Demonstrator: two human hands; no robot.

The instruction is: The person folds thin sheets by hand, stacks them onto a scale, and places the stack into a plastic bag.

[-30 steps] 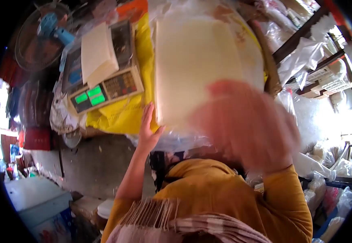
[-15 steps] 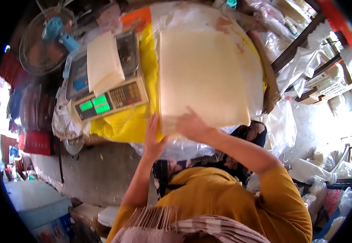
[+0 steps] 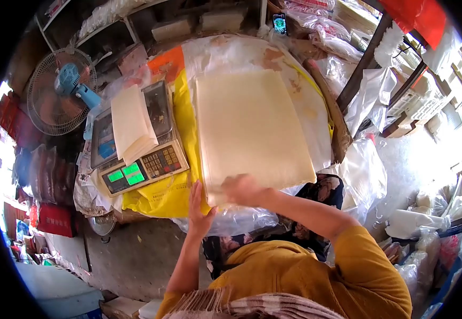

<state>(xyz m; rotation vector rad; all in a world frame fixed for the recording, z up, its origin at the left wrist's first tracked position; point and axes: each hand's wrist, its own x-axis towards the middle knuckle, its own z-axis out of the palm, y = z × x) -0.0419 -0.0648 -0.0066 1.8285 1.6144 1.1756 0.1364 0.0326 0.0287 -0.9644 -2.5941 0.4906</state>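
A large stack of cream sheets [image 3: 252, 127] lies on the white and yellow plastic covering of the table [image 3: 316, 122]. My left hand [image 3: 199, 212] is open, its fingers upright against the stack's near left corner. Over the near left part of the top sheet is my right hand [image 3: 243, 190], blurred, its fingers too smeared to read. Left of the stack, a smaller folded bundle of cream sheets [image 3: 131, 119] rests on a digital scale [image 3: 165, 159] with green displays.
A blue fan [image 3: 67, 78] stands at the upper left. A lit phone [image 3: 279, 24] is beyond the table's far edge. Plastic bags [image 3: 366, 165] hang or lie at the right. A metal bowl [image 3: 102, 226] sits below the scale.
My right hand has come from the right, large and blurred, onto the stack's near left part. My left hand stays at the corner. The view has tilted up, showing shelves and the phone.
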